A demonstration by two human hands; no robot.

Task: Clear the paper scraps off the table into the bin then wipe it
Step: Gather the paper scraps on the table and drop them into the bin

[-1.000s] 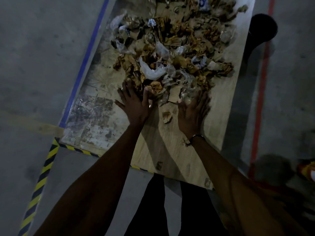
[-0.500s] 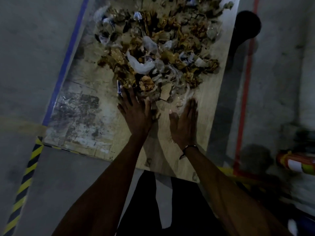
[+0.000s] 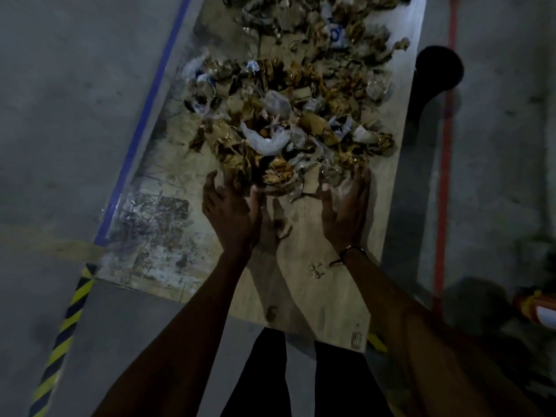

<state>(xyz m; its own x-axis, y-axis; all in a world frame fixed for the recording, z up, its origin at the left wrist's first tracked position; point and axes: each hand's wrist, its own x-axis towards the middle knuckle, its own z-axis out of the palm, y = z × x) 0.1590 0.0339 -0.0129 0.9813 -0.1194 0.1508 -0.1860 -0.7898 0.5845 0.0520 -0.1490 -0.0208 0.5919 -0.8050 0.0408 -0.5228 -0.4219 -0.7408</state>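
A big pile of crumpled brown and white paper scraps (image 3: 285,115) covers the far half of the long wooden table (image 3: 331,296). My left hand (image 3: 228,212) and my right hand (image 3: 346,212) stand on edge at the pile's near end. Their palms face each other, and the fingers press against a clump of scraps between them. A few small scraps (image 3: 314,270) lie loose on the bare wood near my right wrist. The black round bin (image 3: 437,73) stands on the floor beside the table's right edge.
The table's near left corner has a stained, scratched patch (image 3: 150,236). On the grey floor run a blue line (image 3: 150,100) on the left, a red line (image 3: 448,145) on the right and yellow-black hazard tape (image 3: 60,347). An orange object (image 3: 535,308) lies at the far right.
Both hands have turned from lying flat, palms down, to standing on edge with palms facing inward around the pile's near end. The view has shifted a little.
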